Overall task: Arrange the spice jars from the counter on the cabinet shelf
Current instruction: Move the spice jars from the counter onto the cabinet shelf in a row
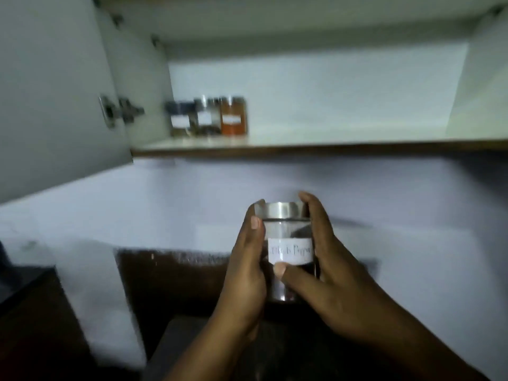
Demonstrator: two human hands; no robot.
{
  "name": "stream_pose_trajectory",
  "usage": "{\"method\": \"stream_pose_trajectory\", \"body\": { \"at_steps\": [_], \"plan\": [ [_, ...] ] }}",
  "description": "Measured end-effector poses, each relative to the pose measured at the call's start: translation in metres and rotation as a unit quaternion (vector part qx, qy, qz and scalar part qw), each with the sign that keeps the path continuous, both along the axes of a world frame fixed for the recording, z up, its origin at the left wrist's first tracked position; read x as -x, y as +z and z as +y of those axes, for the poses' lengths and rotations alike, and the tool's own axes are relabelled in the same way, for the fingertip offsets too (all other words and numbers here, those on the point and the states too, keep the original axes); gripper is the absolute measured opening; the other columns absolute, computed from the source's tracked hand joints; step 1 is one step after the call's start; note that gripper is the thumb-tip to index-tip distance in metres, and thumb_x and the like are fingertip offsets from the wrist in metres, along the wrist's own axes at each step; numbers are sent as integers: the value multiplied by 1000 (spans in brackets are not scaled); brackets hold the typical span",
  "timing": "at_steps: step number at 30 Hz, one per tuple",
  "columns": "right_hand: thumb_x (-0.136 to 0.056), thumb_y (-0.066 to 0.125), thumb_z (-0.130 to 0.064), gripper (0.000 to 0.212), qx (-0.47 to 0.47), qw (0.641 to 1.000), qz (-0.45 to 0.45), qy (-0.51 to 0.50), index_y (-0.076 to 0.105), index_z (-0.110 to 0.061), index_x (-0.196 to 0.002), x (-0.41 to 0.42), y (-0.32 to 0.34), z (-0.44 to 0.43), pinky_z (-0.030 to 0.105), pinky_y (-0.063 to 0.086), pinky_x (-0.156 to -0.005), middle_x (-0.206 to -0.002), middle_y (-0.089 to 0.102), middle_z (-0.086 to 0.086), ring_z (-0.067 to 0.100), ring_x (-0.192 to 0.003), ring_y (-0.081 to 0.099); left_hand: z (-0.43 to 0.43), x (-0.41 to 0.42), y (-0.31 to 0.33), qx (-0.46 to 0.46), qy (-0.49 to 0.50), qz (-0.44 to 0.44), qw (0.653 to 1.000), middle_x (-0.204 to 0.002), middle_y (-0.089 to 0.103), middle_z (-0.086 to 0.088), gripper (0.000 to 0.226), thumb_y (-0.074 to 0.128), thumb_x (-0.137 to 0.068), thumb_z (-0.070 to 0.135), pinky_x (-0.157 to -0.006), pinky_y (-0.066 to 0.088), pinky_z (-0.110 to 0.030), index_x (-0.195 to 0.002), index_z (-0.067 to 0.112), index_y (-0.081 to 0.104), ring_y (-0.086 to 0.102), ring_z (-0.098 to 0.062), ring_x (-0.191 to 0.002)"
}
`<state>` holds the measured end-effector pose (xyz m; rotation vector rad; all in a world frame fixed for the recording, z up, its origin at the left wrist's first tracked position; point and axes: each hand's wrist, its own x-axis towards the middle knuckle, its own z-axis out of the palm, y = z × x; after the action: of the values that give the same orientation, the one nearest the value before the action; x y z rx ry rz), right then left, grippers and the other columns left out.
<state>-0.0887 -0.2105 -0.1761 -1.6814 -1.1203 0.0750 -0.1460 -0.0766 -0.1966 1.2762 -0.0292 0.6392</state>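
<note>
A glass spice jar (288,243) with a metal lid and a white "Black Pepper" label is held upright in front of me, below the cabinet. My left hand (244,273) wraps its left side and my right hand (327,270) its right side, thumb across the front. On the cabinet shelf (330,138), at the far left, stand three jars close together: a dark one (180,119), a middle one (204,118) and one with orange-red spice (233,118).
The cabinet door (55,92) hangs open on the left, with hinges on its inner edge. The shelf runs bare to the right of the jars. A pale wall (192,193) lies below the shelf and a dark counter (170,284) below that.
</note>
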Motion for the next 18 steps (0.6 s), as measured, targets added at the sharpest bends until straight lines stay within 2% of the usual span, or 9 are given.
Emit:
{"method": "stream_pose_trajectory", "body": {
  "at_steps": [1,3,5,8,10,13,15,17,18],
  "plan": [
    [-74,61,-66,98,-5,998,-58,-15,-1,-70,-149,-6,25,5,19,46,-102,-141,44,-35,-7,-129,51,10,-9,26,-32,-4,-28,999,-134,68,-20,62,45,-98,60,-104,53,-58,-145,20,54,66,-41,-123],
    [-77,65,-62,100,-40,994,-99,-14,-2,-67,-151,-17,64,13,16,50,-98,-140,45,-36,-7,-125,54,23,-20,67,-77,-29,-51,995,-135,69,-13,65,44,-96,67,-99,58,-50,-148,28,51,68,-34,-123],
    [-79,73,-45,100,-87,992,-90,23,8,-64,-153,-33,102,25,16,57,-89,-140,51,-30,-6,-117,63,37,-33,106,-113,-25,-46,992,-136,69,-11,72,40,-93,73,-103,54,-58,-152,31,47,68,-33,-123],
    [-78,76,-32,92,-101,991,-75,34,23,-64,-146,-68,154,53,30,65,-77,-127,60,-13,12,-104,72,66,-57,157,-142,3,-42,989,-135,70,-11,70,36,-95,77,-98,56,-62,-151,36,45,69,-34,-120],
    [-79,78,-25,90,-84,994,-63,10,26,-60,-145,-100,177,79,32,66,-70,-124,58,-3,19,-101,71,92,-79,181,-160,86,-11,983,-132,69,-13,59,33,-100,71,-95,58,-54,-144,37,51,69,-35,-116],
    [-81,78,-13,95,-58,997,-29,-42,22,-49,-149,-157,199,124,34,65,-67,-122,55,-2,21,-100,67,139,-116,203,-171,205,45,963,-116,71,-12,34,40,-109,45,-74,53,-33,-121,23,64,71,-27,-97],
    [-81,79,-12,99,-27,997,-4,-77,18,-43,-152,-190,206,151,31,58,-61,-116,53,-2,21,-97,64,168,-135,202,-253,287,105,918,-118,71,-16,27,48,-106,28,-81,53,-35,-115,12,68,70,-32,-103],
    [-81,80,-11,101,-5,993,8,-116,15,-34,-154,-220,209,175,29,53,-59,-117,53,1,19,-93,61,189,-154,189,-408,353,205,817,-125,70,-15,30,46,-105,27,-94,52,-41,-119,10,67,65,-35,-114],
    [-80,81,-9,103,4,992,6,-128,14,-30,-155,-233,210,187,30,52,-61,-121,53,5,21,-94,61,194,-162,182,-455,369,249,771,-124,70,-13,32,45,-104,28,-91,52,-41,-119,10,67,65,-34,-114]
  ]
}}
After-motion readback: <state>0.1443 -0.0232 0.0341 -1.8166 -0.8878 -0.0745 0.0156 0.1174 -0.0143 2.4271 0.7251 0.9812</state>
